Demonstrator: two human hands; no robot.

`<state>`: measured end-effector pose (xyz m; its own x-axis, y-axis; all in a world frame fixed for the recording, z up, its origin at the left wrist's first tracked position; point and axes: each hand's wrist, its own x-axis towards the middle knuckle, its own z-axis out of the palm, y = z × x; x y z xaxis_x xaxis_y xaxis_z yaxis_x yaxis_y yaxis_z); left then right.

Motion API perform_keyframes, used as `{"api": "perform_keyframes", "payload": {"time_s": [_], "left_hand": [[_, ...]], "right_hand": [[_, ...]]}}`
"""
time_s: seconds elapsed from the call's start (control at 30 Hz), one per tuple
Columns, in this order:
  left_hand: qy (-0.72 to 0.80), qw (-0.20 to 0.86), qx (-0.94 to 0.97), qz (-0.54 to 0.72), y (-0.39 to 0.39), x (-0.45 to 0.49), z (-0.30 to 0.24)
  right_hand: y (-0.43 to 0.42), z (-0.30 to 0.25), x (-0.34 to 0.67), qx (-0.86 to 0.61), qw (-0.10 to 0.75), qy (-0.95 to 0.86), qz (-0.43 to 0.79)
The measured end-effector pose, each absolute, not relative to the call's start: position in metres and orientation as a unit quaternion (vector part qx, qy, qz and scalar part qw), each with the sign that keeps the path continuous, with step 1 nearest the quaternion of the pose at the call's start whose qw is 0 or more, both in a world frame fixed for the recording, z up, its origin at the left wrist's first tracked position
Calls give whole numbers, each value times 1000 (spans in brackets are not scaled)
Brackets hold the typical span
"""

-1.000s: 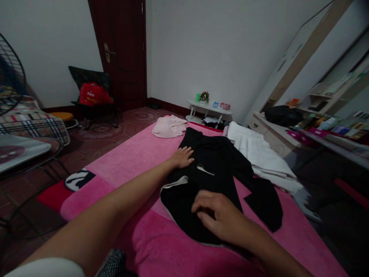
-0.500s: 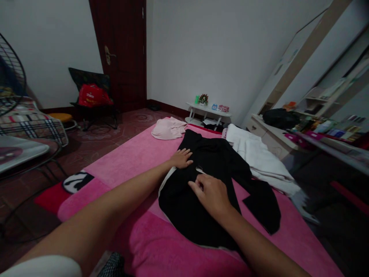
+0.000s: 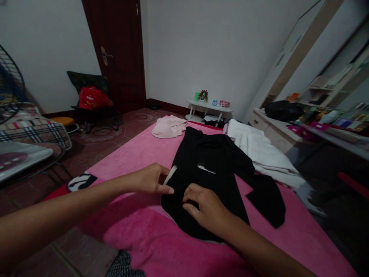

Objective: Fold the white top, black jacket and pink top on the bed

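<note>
A black garment (image 3: 213, 169) with a pale inner edge lies spread on a pink blanket (image 3: 138, 154) that covers the bed. My left hand (image 3: 151, 179) is at the garment's near left edge, fingers pinched together on the pale hem. Beside it, my right hand (image 3: 203, 207) rests knuckles-up on the garment's near part, fingers curled down into the cloth. A small white tag shows in the garment's middle.
A pale pink garment (image 3: 168, 127) and a white towel (image 3: 259, 154) lie at the bed's far end. Beyond stand a small white table (image 3: 209, 107), a dark door (image 3: 118, 54) and a chair with a red bag (image 3: 92, 98). A cluttered desk (image 3: 317, 127) runs along the right; a fan stands left.
My left hand has drawn back from the garment's middle left to its near left edge and pinched the hem. My right hand slid back toward me on the cloth.
</note>
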<state>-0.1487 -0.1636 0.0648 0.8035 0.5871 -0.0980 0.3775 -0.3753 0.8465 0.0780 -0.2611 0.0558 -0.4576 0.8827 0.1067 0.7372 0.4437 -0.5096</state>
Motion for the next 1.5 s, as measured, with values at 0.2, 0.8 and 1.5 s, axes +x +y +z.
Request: {"api": "perform_keyframes", "payload": {"time_s": [0.2, 0.8, 1.5], "left_hand": [[332, 407, 826, 205, -189, -139, 89], [241, 250, 934, 81, -229, -113, 80], [428, 114, 877, 187, -9, -24, 20]], "right_hand": [[-271, 64, 68, -477, 157, -842, 196], [-200, 62, 148, -660, 109, -742, -46], [-144, 64, 259, -616, 655, -418, 127]]}}
